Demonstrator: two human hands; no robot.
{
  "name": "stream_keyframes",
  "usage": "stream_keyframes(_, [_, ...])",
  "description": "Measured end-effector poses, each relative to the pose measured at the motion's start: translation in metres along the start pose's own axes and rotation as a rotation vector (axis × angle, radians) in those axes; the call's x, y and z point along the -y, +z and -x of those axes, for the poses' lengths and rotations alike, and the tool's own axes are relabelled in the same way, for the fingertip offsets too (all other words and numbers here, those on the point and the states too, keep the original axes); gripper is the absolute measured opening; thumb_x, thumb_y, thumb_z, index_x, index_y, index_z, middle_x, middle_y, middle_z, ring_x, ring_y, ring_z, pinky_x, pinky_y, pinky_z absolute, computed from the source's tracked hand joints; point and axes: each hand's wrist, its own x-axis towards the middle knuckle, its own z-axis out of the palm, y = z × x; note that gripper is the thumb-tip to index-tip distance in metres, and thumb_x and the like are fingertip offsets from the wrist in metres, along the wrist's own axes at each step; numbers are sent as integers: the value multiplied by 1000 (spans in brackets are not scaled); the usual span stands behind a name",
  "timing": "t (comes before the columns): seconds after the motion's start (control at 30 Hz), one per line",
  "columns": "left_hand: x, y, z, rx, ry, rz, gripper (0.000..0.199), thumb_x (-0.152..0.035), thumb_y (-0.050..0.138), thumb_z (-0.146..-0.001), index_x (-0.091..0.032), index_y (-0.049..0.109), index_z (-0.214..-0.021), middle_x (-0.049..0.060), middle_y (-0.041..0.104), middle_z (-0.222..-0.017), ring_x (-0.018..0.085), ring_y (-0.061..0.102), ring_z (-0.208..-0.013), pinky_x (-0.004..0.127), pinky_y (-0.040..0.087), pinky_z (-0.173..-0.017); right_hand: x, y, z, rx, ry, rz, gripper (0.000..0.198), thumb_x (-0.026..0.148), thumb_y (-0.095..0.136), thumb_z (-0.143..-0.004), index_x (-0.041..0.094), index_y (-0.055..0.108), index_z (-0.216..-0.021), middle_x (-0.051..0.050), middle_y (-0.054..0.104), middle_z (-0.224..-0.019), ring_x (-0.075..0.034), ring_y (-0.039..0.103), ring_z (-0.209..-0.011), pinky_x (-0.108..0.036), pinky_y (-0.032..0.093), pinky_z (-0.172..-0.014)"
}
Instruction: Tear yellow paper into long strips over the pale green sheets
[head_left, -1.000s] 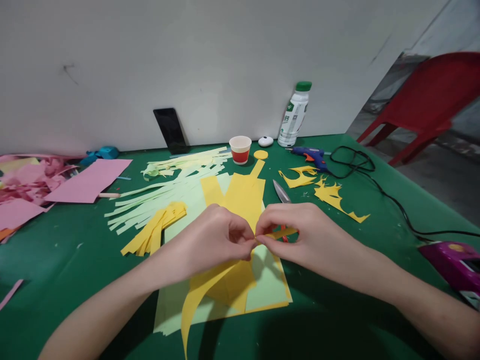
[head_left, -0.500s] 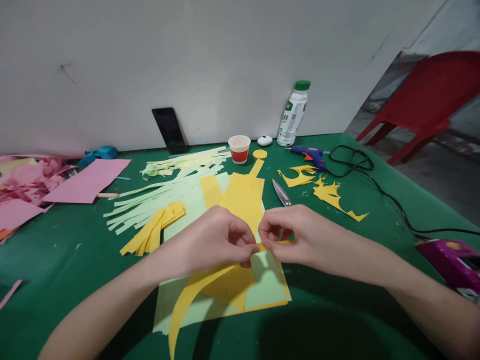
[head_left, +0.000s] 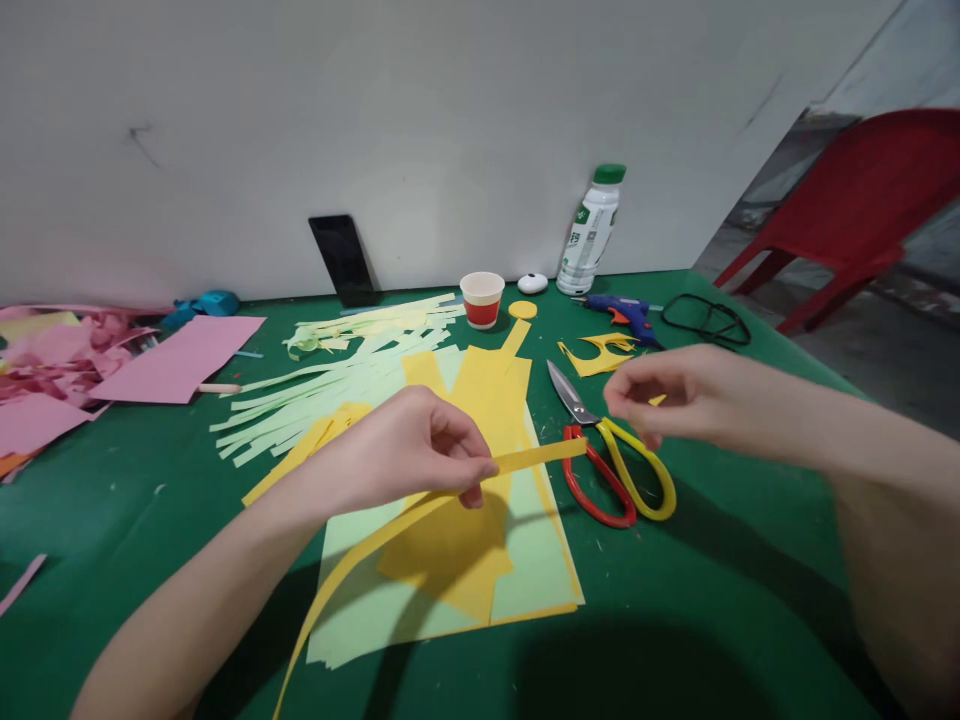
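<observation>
Left hand: one, this one (head_left: 416, 450), thumb and fingers clamped on a single yellow strip (head_left: 540, 455)!
Yellow strip: over the green sheets (head_left: 540, 580), short end out to the right across the red handle in view, long end curving down past the lower edge.
Right hand: the other one (head_left: 675, 400), well clear of the strip, fingers curled; whether the tips meet, I can't tell.
Scissors: one pair (head_left: 581, 410), just beside the right hand, two handles, one red, one yellow.
Yellow paper: cut pieces (head_left: 487, 380) lying on the green sheets, one disc (head_left: 523, 311) beyond them; one bunch of strips (head_left: 330, 430) partly behind the left arm.
Green fringe: spread out (head_left: 262, 425) to the left.
Containers: two of them! One red-and-white cup (head_left: 482, 305), upright, contents out of sight; one white bottle (head_left: 591, 235), green cap on, its inside hidden.
Glue gun: one, blue (head_left: 626, 312), beyond the scissors.
Phone: one, black (head_left: 343, 262), leaning against the white panel (head_left: 420, 130).
Far left of the bench (head_left: 112, 530): one large pink sheet (head_left: 184, 360) beside a pink heap (head_left: 71, 355).
Chair: one, red (head_left: 870, 200), beyond the bench.
</observation>
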Motion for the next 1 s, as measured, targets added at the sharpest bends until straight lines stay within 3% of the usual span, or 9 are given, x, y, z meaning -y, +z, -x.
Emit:
stream_keyframes(0.1, [1,1,-2,3,-4,7,18,-31,57,-71,-17,67,-68,-2,67,-59,5,38,-42,16,24,-37,8,5,-2,-106,-84,-45,22,39,51,-76,19,60,-76,-3,62,-78,-15,55,-70,-25,39,-61])
stream_keyframes(0.17, [1,3,-4,21,0,10,17,-29,56,-73,-17,68,-68,-2,67,-60,4,36,-41,16,25,-37,16,13,-3,-30,-177,-39,24,39,51,-78,20,63,-84,-2,64,-85,-15,55,-75,-25,40,-65])
stream_keyframes(0.33, [0,6,-4,21,27,14,22,-36,54,-76,-18,68,-75,-2,67,-61,5,35,-41,16,24,-37,25,28,-9,224,-226,-131,31,33,44,-83,16,61,-64,3,58,-56,-7,46,-47,-20,32,-46])
stream_keyframes(0.5, [0,9,-7,93,56,-10,35,-45,45,-82,-17,67,-80,-2,62,-56,6,37,-43,17,24,-39,20,24,-13,314,-214,-256,27,27,47,-82,15,56,-59,3,57,-53,-5,46,-45,-18,35,-47])
stream_keyframes(0.63, [0,12,-11,82,72,41,35,-43,49,-81,-14,64,-67,-3,55,-47,5,40,-42,17,31,-44,17,22,-14,346,-221,-269,29,26,45,-83,15,56,-59,3,56,-50,-5,47,-45,-17,36,-47])
stream_keyframes(0.8, [0,16,-10,104,52,179,31,-38,52,-80,-14,60,-61,-2,60,-52,6,52,-49,16,41,-54,19,18,-11,334,-212,-272,31,27,45,-81,16,55,-54,3,55,-50,-6,46,-45,-19,37,-48])
stream_keyframes(1.0, [-5,20,-8,14,36,151,30,-36,58,-75,-14,60,-56,-4,57,-43,5,45,-39,15,37,-45,19,13,-7,346,-205,-272,30,24,47,-81,16,58,-55,3,56,-48,-6,46,-46,-19,35,-48])
